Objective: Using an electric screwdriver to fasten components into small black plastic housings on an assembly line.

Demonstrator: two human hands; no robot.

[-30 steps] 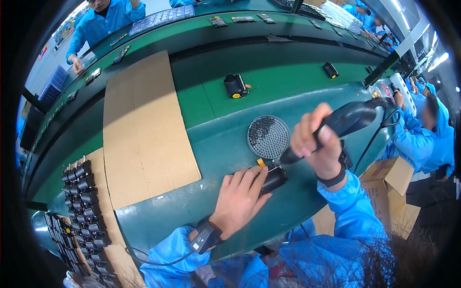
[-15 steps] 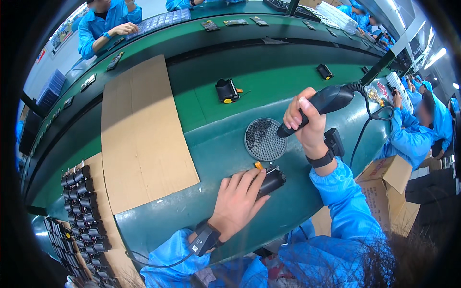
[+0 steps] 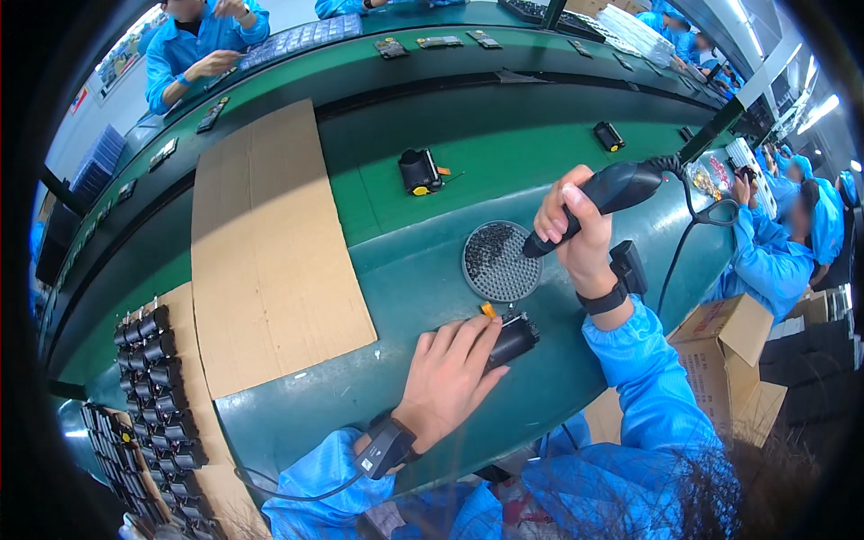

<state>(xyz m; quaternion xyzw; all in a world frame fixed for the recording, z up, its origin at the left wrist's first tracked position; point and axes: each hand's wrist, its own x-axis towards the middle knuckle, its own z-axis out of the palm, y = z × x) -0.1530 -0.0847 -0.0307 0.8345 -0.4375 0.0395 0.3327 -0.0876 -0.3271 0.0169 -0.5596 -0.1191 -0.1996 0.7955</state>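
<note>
In my right hand is a black electric screwdriver, my fingers wrapped around its grip. Its tip end reaches the right rim of a round grey tray, where small dark screws are heaped mostly on the left side. Below the tray, a black plastic housing with an orange flex cable lies on the green table. My left hand rests over its left part, fingers and thumb on either side. My palm and fingers partly hide the housing.
Cardboard covers the table's left part. Rows of black housings stand at far left. Another housing sits on the green belt. The screwdriver's cord hangs at right, near an opened carton. Co-workers sit across and right.
The housing on the belt has slid slightly left. A co-worker's hand at the upper left has drawn back from the tray there. Both my hands keep nearly the same pose.
</note>
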